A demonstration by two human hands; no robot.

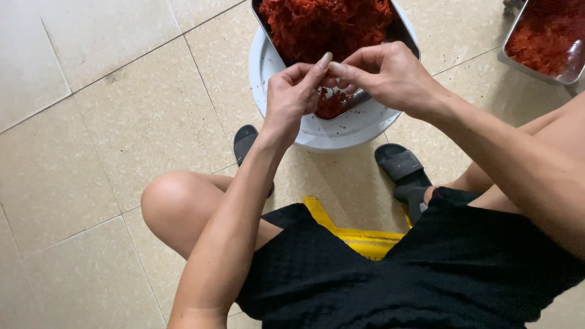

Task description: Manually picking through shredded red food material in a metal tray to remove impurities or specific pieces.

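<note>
The left hand [292,97] and the right hand [390,76] meet over the near end of a metal tray [403,31] filled with shredded red chili [326,24]. The fingertips of both hands touch each other, and together they pinch a small piece of the red material between them; the piece itself is mostly hidden, so I cannot tell its exact shape. The left index finger is stretched toward 1 o'clock, and the other fingers of that hand are curled in. The right hand is closed around the pinch with the thumb below.

The tray rests on a round white lid or basin [341,131], which stands on the tiled floor [109,109] at 12 o'clock from the person. A second metal tray [510,58] with the same red mass lies at 2 o'clock, well apart. Two dark slippers [405,170] are just below the white basin. The person sits on a yellow stool [359,237], wearing black shorts [439,274].
</note>
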